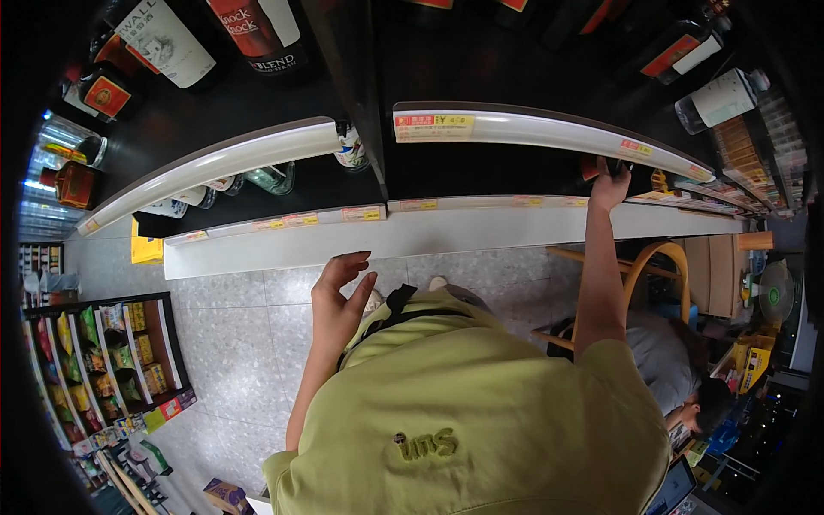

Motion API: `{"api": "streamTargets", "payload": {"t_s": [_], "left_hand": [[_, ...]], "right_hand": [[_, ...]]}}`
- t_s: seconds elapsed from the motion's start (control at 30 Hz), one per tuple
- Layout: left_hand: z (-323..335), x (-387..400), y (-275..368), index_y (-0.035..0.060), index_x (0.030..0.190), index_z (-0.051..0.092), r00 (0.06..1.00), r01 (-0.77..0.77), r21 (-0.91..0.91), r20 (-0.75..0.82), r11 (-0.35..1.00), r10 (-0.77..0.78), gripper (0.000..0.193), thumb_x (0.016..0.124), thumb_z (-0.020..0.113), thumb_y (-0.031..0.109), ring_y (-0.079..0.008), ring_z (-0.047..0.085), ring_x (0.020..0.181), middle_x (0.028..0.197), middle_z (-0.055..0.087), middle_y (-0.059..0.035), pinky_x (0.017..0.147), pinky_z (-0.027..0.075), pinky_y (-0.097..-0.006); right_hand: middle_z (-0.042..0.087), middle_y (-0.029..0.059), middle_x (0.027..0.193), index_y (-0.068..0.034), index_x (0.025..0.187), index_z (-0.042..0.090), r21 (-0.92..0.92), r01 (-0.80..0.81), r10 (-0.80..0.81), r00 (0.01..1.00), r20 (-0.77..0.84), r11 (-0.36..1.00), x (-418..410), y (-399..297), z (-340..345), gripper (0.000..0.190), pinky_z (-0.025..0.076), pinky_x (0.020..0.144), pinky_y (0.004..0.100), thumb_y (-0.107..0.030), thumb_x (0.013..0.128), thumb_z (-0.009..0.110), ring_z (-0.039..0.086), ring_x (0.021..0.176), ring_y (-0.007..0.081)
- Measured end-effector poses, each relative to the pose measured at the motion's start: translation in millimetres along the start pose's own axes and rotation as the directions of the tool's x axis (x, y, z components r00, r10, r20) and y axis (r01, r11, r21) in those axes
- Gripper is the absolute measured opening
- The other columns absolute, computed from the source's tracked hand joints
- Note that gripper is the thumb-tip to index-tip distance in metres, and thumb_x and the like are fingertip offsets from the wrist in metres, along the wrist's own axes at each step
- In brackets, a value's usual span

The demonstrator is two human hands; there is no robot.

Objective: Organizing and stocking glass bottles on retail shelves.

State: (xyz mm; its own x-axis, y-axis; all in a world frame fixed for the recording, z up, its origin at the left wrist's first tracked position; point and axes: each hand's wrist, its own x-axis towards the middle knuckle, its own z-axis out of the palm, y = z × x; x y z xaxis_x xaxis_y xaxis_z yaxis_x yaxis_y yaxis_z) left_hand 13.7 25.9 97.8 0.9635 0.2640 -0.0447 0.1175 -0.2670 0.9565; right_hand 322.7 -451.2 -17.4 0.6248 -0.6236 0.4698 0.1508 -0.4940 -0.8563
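My right hand (610, 187) reaches into the lower shelf at the right, under the price rail. Its fingers are around a dark bottle (589, 168) with a patch of red on it; shelf shadow and the hand hide most of the bottle. My left hand (340, 286) hangs in front of the white shelf base (309, 243), holding nothing, thumb and fingers apart. To its upper left, several bottles lie or stand in the lower shelf, among them a clear green glass bottle (273, 179). Above, the dark upper shelf (463, 71) carries wine bottles, one with a red label (248, 29).
A wooden chair (669, 257) stands close by my right arm, and a person in grey (663, 360) bends behind it. Left across the tiled floor (225, 335) is a snack rack (96, 367). A yellow box (147, 244) sits at the shelf's left end. An electric fan (776, 293) is far right.
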Motion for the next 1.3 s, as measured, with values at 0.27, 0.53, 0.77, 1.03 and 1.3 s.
{"api": "streamTargets", "payload": {"t_s": [0.27,0.53,0.77,1.03,1.3], "left_hand": [[-7,0,-3,0.0016,0.116,0.066,1.0,-0.003,0.017,-0.001,1.0,0.003,0.029,0.088,0.072,0.002,-0.0252,0.07,0.105,0.113,0.068,-0.0125,0.091,0.055,-0.0355],[-24,5,-5,0.0009,0.115,0.067,0.999,0.04,0.039,0.036,0.998,-0.041,0.028,0.088,0.072,0.003,-0.0231,0.069,0.104,0.114,0.069,-0.0111,0.095,0.054,-0.0362],[-45,8,-9,0.0026,0.117,0.067,0.998,-0.042,0.023,0.049,0.999,0.041,0.03,0.088,0.073,0.008,-0.0246,0.069,0.104,0.111,0.069,-0.0124,0.092,0.055,-0.0361],[-78,15,2,0.0022,0.114,0.068,0.968,-0.246,0.043,-0.05,0.968,0.248,0.026,0.088,0.072,0.004,-0.0237,0.071,0.096,0.104,0.069,-0.0125,0.081,0.056,-0.0339],[-214,57,37,0.0001,0.124,0.057,0.407,-0.411,0.664,-0.479,0.625,0.778,0.048,0.08,0.075,-0.004,-0.0261,0.062,0.103,0.115,0.062,-0.014,0.089,0.05,-0.0334]], "right_hand": [[0.069,0.0147,0.119,0.004,0.129,0.054,-0.213,-0.073,0.072,0.997,-0.012,0.974,-11,-12,1,0.069,0.048,0.098,0.0328,-0.029,0.079,0.088,0.066,0.106,0.023],[0.064,0.0216,0.125,0.006,0.129,0.055,-0.15,0.066,-0.072,0.997,-0.033,0.986,-34,-11,-15,0.07,0.047,0.1,0.0378,-0.043,0.085,0.08,0.063,0.116,0.0303],[0.064,0.0122,0.112,0.004,0.121,0.06,-0.009,0.157,-0.156,0.983,0.1,0.987,-140,-111,-22,0.033,0.049,0.09,0.0323,-0.023,0.101,0.063,0.06,0.1,0.0196],[0.068,0.0068,0.098,0.001,0.103,0.065,0.241,-0.17,-0.038,0.739,0.673,0.955,-274,-219,-13,0.016,0.052,0.076,0.026,-0.013,0.102,0.057,0.063,0.079,0.0121],[0.073,0.0096,0.084,0.003,0.095,0.065,0.343,-0.048,-0.259,0.562,0.786,0.938,-341,-268,-8,0.011,0.055,0.063,0.028,-0.006,0.098,0.06,0.068,0.067,0.0144]]}}
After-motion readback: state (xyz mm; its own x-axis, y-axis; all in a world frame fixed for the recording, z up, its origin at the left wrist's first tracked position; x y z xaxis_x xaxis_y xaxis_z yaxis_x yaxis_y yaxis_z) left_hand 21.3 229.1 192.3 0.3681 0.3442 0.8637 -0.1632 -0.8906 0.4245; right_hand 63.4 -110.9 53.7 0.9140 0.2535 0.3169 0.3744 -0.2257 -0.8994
